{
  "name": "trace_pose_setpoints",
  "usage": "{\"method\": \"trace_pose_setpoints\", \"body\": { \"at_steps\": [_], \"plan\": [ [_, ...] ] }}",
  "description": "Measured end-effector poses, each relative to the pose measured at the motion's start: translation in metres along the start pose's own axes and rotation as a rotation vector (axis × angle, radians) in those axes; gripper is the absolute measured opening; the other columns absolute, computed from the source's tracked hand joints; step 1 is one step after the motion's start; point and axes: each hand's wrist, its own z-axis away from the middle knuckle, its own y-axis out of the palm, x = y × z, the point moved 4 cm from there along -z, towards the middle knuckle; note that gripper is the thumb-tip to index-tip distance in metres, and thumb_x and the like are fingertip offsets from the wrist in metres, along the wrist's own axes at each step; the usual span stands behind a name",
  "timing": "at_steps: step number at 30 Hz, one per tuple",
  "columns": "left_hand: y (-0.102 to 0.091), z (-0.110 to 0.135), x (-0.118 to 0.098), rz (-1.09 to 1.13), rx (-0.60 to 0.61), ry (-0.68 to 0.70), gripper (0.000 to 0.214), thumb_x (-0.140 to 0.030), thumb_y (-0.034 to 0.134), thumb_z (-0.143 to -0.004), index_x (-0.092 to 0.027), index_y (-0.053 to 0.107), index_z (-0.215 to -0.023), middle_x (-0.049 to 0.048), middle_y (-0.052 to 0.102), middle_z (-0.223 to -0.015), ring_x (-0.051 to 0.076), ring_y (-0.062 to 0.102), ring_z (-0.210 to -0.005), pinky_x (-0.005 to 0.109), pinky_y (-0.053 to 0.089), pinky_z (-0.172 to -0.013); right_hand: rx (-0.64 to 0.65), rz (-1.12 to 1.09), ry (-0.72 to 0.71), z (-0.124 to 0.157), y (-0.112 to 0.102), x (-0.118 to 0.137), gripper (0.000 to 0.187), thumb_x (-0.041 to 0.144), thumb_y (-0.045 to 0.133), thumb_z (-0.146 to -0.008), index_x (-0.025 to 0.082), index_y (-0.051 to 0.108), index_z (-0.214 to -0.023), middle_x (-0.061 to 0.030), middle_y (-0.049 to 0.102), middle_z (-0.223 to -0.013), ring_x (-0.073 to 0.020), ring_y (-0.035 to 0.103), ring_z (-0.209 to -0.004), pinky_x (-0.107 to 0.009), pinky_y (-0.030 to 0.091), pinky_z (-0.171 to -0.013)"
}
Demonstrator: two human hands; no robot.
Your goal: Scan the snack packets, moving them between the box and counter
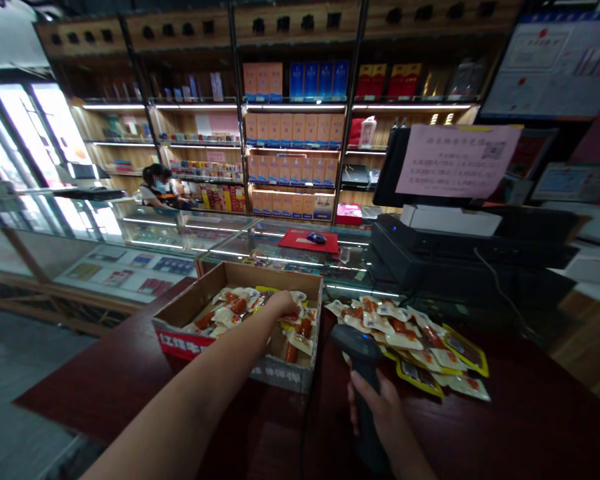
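Note:
My left hand (283, 305) reaches into an open cardboard box (286, 377) on the dark red table. Its fingers curl down among vacuum-sealed food packets (237, 305) with orange-brown contents; what lies between the fingertips is hidden. My right hand (380, 400) is wrapped around the handle of a dark barcode scanner (363, 353), held upright to the right of the box. Just beyond the scanner lies a loose pile of similar packets (403, 327), some with yellow edges (420, 379).
Behind the table runs a glass display counter (230, 237) with a mouse (317, 237) on a red mat (290, 240). A monitor (393, 167) and black till equipment (430, 250) stand at right. A person (157, 190) is at the far left, before stocked shelves (295, 127).

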Motion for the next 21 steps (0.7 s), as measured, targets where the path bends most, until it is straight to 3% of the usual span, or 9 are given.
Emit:
{"method": "trace_pose_setpoints", "body": {
  "at_steps": [3,7,10,12,16,21],
  "plan": [
    [-0.008,0.000,0.000,-0.105,-0.036,-0.082,0.036,-0.003,0.070,-0.034,-0.020,0.037,-0.032,0.0051,0.051,-0.042,0.036,0.061,-0.082,0.040,0.043,-0.074,0.007,0.006,0.001,-0.001,-0.001,-0.002,0.051,0.057,0.066,-0.063,0.017,0.052,-0.091,0.0064,0.053,-0.053,-0.0096,0.048,-0.036,-0.020,0.039,-0.031],
    [-0.036,0.011,-0.009,-0.105,-0.065,-0.086,0.030,-0.011,0.074,-0.039,-0.018,0.045,-0.044,0.0066,0.057,-0.052,0.031,0.061,-0.079,0.034,0.045,-0.069,0.020,0.017,-0.008,0.001,-0.002,-0.002,0.050,0.056,0.065,-0.065,0.017,0.051,-0.092,0.0066,0.053,-0.054,-0.0098,0.049,-0.037,-0.020,0.039,-0.031],
    [-0.053,0.040,-0.013,0.229,0.078,-0.034,0.023,-0.016,0.073,-0.047,-0.014,0.055,-0.062,0.0025,0.058,-0.055,0.021,0.059,-0.062,0.029,0.045,-0.060,0.033,0.016,-0.004,0.004,-0.002,0.000,0.048,0.056,0.065,-0.066,0.017,0.051,-0.091,0.0066,0.053,-0.054,-0.0096,0.049,-0.037,-0.020,0.040,-0.031],
    [-0.059,0.066,-0.015,0.480,0.142,0.068,0.034,-0.015,0.072,-0.049,-0.014,0.058,-0.080,0.0004,0.061,-0.063,0.015,0.058,-0.058,0.026,0.045,-0.059,0.041,0.009,-0.009,0.007,0.000,0.003,0.048,0.055,0.065,-0.066,0.017,0.051,-0.092,0.0066,0.053,-0.055,-0.0095,0.049,-0.037,-0.020,0.040,-0.031],
    [-0.052,0.111,-0.004,0.605,0.148,0.106,0.052,-0.014,0.073,-0.047,-0.015,0.056,-0.095,0.0020,0.064,-0.080,0.016,0.061,-0.069,0.026,0.047,-0.063,0.067,-0.021,-0.024,0.010,0.009,0.010,0.049,0.054,0.065,-0.065,0.017,0.050,-0.093,0.0069,0.052,-0.055,-0.0090,0.047,-0.036,-0.020,0.039,-0.031],
    [-0.036,0.126,0.008,0.689,0.209,0.042,0.048,-0.017,0.076,-0.045,-0.014,0.058,-0.089,0.0017,0.065,-0.074,0.017,0.061,-0.065,0.027,0.047,-0.062,0.085,-0.056,-0.044,0.015,0.021,0.015,0.047,0.054,0.066,-0.064,0.017,0.050,-0.089,0.0064,0.052,-0.054,-0.0088,0.047,-0.036,-0.020,0.039,-0.031]
  ]
}}
